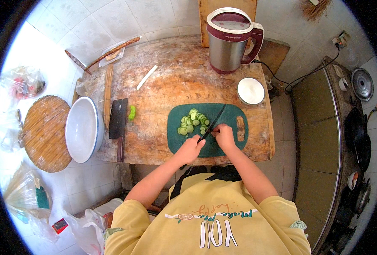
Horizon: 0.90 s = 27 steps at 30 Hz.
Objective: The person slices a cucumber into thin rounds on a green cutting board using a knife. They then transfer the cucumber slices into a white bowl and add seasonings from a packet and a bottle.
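My left hand (pixel 192 148) is closed round the handle of a narrow black knife (pixel 217 120). The blade slants up and to the right over a dark green cutting board (pixel 177 111). Just right of the blade, my right hand (pixel 224 137) has its fingers bent together, low over the board. Whatever those fingers hold, if anything, is hidden. Sliced cucumber (pixel 190 123) lies in a loose heap on the board, left of the blade, with a few rounds close against it.
A cleaver (pixel 118 119) and a green pepper piece (pixel 132 112) lie to the left, beside a white basin (pixel 81 129). A soymilk maker (pixel 229 46) stands at the back right, with a white bowl (pixel 251 91) nearer. A white strip (pixel 147 77) lies farther back on the wooden table (pixel 154 93).
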Each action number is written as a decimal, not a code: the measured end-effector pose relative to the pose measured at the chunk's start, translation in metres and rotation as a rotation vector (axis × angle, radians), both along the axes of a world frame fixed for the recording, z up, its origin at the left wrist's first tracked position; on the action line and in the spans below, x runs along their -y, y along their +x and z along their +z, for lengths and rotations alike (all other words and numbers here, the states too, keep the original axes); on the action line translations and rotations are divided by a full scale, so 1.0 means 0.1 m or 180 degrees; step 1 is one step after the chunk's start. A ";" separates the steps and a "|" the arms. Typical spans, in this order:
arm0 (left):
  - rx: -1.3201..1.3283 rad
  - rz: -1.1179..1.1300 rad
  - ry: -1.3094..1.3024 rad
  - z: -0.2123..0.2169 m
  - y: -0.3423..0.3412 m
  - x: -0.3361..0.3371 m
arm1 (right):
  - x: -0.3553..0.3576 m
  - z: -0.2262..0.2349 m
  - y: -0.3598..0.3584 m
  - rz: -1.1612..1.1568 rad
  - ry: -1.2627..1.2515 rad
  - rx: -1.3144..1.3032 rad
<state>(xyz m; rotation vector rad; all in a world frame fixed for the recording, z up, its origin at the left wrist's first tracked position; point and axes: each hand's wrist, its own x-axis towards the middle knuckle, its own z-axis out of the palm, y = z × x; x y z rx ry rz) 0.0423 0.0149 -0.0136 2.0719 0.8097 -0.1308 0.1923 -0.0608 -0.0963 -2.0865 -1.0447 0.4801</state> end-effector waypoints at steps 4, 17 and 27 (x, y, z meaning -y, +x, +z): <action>0.0227 0.0035 0.0067 -0.11 0.02 0.00 | 0.00 0.06 0.00 0.0034 -0.0016 -0.0024; 0.0530 0.0349 0.0130 -0.34 0.20 0.08 | 0.01 0.03 0.00 0.0032 0.0041 -0.0119; 0.0402 0.0258 0.0087 -0.13 0.05 0.06 | 0.01 0.01 -0.01 -0.0051 0.0133 -0.0182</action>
